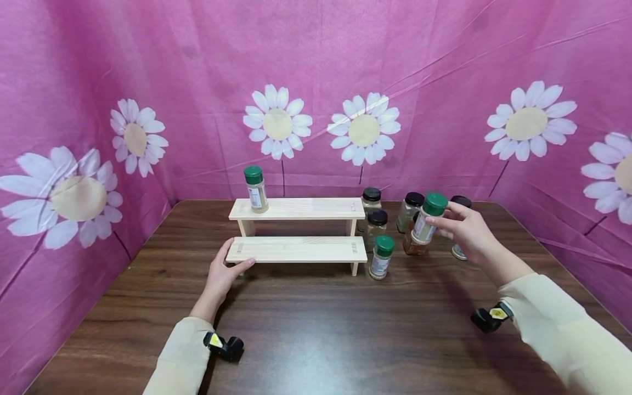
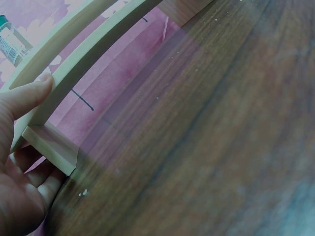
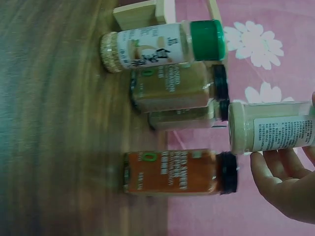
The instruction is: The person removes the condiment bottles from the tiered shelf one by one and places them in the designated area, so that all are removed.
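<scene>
My right hand grips a green-capped spice jar, raised above the table and slightly tilted, in front of a black-capped jar of reddish spice. In the right wrist view the fingers hold that lifted jar around its body. My left hand holds the left end of a two-tier wooden rack. The left wrist view shows its thumb on the lower shelf and the other fingers around the leg. Another green-capped jar stands upright at the upper shelf's left end.
Right of the rack, a green-capped jar stands on the dark wooden table. Several black-capped jars stand behind it and farther right, among them one jar close to the rack and one farther back. A pink flowered cloth hangs behind.
</scene>
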### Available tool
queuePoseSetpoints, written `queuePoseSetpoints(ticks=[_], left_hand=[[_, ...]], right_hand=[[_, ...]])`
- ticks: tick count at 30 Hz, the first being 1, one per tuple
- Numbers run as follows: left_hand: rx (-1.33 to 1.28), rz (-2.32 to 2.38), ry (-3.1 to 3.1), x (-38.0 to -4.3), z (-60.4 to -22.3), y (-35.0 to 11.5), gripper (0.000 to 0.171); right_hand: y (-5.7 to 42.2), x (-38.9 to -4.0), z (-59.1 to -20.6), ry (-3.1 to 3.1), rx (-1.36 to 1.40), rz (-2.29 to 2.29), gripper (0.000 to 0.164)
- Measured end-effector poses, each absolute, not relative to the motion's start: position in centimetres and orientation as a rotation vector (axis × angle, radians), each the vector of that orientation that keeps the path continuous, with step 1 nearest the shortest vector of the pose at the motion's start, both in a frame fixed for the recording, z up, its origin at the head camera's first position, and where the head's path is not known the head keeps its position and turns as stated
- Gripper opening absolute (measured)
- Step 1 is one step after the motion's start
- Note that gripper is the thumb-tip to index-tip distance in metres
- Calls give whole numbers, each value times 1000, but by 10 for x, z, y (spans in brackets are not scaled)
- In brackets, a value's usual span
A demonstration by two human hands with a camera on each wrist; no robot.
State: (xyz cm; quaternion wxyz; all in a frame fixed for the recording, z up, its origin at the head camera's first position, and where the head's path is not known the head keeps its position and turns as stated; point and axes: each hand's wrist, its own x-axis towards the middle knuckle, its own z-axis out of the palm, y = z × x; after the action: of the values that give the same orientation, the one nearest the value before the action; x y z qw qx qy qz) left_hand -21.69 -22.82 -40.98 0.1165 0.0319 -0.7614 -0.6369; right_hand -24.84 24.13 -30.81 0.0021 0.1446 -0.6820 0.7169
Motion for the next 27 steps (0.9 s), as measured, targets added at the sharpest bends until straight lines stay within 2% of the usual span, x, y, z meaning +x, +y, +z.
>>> queuePoseSetpoints(ticks=[2, 5, 8, 12, 18, 23, 27], left_hand=[[98, -1860, -2230, -217, -410, -228, 74], [104, -1847, -2237, -217, -410, -229, 74], [107, -1843, -2239, -217, -409, -230, 75], [111, -1851, -2248, -216, -409, -230, 75], [104, -1863, -2256, -216, -408, -228, 74], [109, -1848, -2260, -216, -409, -228, 74], [117, -1846, -2258, -217, -409, -228, 76]], right_hand=[[247, -249, -316, -2104, 495, 2288, 37], [249, -245, -322, -2058, 487, 2350, 34], [244, -235, -319, -2066, 424, 2373, 30], [244, -228, -323, -2096, 371, 2382, 34], [255, -229, -343, -2158, 333, 2333, 25], [267, -237, -366, -2128, 398, 2346, 30], [263, -232, -368, -2099, 337, 2385, 29]])
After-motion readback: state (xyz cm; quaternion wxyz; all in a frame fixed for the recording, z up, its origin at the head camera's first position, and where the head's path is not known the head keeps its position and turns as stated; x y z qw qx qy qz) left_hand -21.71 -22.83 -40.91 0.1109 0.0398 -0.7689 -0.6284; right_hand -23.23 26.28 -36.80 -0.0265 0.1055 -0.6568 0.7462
